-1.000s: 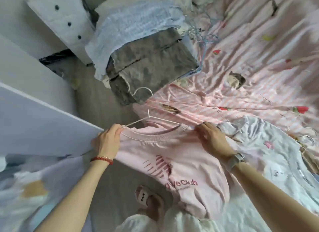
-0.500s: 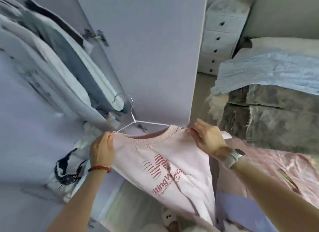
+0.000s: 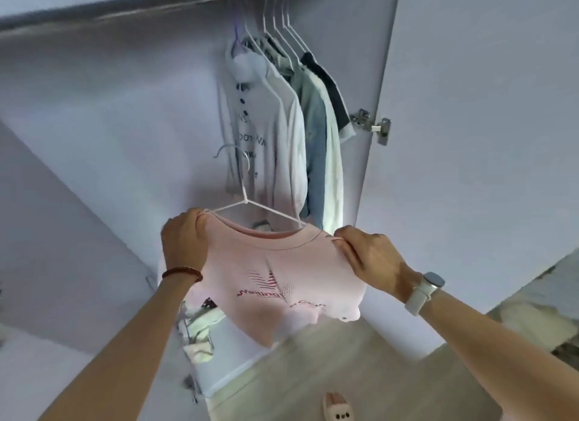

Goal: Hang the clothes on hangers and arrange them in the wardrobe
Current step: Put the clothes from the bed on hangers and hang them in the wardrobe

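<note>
Left fingers (image 3: 175,232): curling over the left shoulder of the pink T-shirt (image 3: 282,273), clamping cloth and the hanger's arm together.
Right fingers (image 3: 347,248): curling closed on the shirt's right shoulder, pinching the fabric at the collar's 3 o'clock side.
Left hand (image 3: 185,242): sitting at 9 o'clock of the collar, a red bead bracelet (image 3: 181,271) circling the wrist.
Right hand (image 3: 372,257): sitting at 3 o'clock of the collar, a white watch (image 3: 427,290) lying on the wrist.
Pink T-shirt: stretching between the two hands, its printed front facing the camera, its hem drooping toward 6 o'clock.
White wire hanger (image 3: 244,198): threading through the collar, its hook rising toward 12 o'clock, not touching the rail.
Wardrobe rail (image 3: 125,11): running across the top, at 12 o'clock of the shirt.
Hung garments (image 3: 282,129): crowding the rail's right end, just behind the hook.
Wardrobe door (image 3: 470,138): standing open at 2 o'clock, its metal hinge (image 3: 372,126) showing.
Slipper (image 3: 338,409): resting on the floor at 6 o'clock.
</note>
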A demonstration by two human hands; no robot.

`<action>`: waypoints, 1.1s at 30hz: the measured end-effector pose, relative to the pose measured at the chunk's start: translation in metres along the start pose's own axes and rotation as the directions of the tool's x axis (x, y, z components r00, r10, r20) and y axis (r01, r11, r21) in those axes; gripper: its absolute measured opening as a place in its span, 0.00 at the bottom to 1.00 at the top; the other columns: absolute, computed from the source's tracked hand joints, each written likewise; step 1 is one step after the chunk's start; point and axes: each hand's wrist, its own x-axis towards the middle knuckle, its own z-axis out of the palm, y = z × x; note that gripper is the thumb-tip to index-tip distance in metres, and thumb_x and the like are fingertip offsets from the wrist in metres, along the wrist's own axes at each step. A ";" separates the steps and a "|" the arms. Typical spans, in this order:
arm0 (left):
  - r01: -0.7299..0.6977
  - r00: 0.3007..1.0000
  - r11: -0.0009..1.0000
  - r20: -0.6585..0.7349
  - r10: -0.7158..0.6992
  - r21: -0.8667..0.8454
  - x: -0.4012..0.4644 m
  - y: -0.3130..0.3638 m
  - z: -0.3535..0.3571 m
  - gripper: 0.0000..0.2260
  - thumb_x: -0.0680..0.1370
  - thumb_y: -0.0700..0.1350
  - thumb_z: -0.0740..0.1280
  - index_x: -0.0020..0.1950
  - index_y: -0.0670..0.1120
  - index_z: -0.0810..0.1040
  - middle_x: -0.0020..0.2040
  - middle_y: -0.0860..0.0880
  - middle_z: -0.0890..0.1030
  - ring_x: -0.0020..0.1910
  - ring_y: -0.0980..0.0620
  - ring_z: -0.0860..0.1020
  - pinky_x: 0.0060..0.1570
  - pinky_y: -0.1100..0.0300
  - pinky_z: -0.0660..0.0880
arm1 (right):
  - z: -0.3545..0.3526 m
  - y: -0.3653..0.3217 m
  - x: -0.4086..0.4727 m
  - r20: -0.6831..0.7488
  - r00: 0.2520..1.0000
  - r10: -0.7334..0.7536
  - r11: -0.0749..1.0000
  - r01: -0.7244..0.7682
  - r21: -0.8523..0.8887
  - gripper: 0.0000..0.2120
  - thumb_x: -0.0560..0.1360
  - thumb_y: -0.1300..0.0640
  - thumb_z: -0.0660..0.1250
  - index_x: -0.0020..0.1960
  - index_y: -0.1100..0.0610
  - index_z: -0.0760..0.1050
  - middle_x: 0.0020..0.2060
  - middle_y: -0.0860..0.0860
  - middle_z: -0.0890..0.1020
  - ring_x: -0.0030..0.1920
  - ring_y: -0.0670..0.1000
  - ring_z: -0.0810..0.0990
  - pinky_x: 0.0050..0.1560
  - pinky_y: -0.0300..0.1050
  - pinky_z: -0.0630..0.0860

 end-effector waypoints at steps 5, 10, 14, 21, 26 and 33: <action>0.094 0.980 0.992 -0.181 -0.078 0.080 0.053 0.003 -0.025 0.12 0.79 0.40 0.56 0.56 0.40 0.77 0.52 0.38 0.79 0.54 0.39 0.74 0.60 0.46 0.65 | 0.010 -0.006 0.080 -0.190 0.979 -0.067 0.997 0.072 0.018 0.18 0.78 0.53 0.51 0.45 0.64 0.75 0.27 0.57 0.79 0.22 0.60 0.74 0.24 0.44 0.72; -0.008 0.928 1.000 -0.372 0.017 0.025 0.098 0.035 -0.053 0.18 0.73 0.36 0.61 0.63 0.39 0.73 0.60 0.38 0.74 0.63 0.38 0.69 0.60 0.45 0.64 | 0.024 -0.010 0.161 -0.300 0.951 0.067 0.987 -0.019 0.162 0.09 0.77 0.59 0.59 0.44 0.62 0.75 0.28 0.56 0.80 0.27 0.60 0.77 0.30 0.43 0.68; -0.211 0.791 0.957 -0.540 0.287 0.199 0.131 0.069 -0.078 0.18 0.70 0.35 0.62 0.60 0.40 0.74 0.60 0.37 0.74 0.63 0.38 0.69 0.58 0.43 0.65 | 0.029 -0.010 0.223 -0.331 0.929 0.167 0.965 -0.085 0.248 0.10 0.79 0.59 0.58 0.47 0.63 0.75 0.33 0.61 0.81 0.34 0.63 0.79 0.34 0.51 0.71; -0.084 0.810 0.893 -0.492 0.320 0.443 0.181 0.092 -0.099 0.29 0.71 0.40 0.63 0.72 0.45 0.63 0.72 0.37 0.60 0.72 0.37 0.54 0.69 0.39 0.52 | 0.028 -0.017 0.304 -0.393 0.882 0.261 0.939 -0.137 0.315 0.13 0.79 0.57 0.55 0.48 0.65 0.73 0.36 0.62 0.80 0.37 0.62 0.77 0.33 0.46 0.64; -0.014 0.845 0.853 -0.450 0.290 0.522 0.189 0.077 -0.093 0.33 0.70 0.40 0.66 0.74 0.45 0.58 0.74 0.37 0.57 0.72 0.37 0.52 0.67 0.39 0.57 | 0.042 -0.017 0.340 -0.232 0.898 0.374 0.916 -0.318 0.245 0.13 0.80 0.57 0.52 0.54 0.65 0.69 0.45 0.64 0.80 0.46 0.64 0.78 0.36 0.47 0.63; 0.001 0.833 0.839 -0.465 0.301 0.544 0.192 0.073 -0.090 0.36 0.69 0.41 0.68 0.74 0.47 0.57 0.74 0.40 0.58 0.73 0.40 0.53 0.65 0.35 0.59 | 0.059 -0.008 0.346 -0.110 0.885 0.452 0.858 -0.398 0.325 0.12 0.80 0.57 0.51 0.55 0.65 0.66 0.47 0.65 0.79 0.48 0.64 0.78 0.38 0.47 0.64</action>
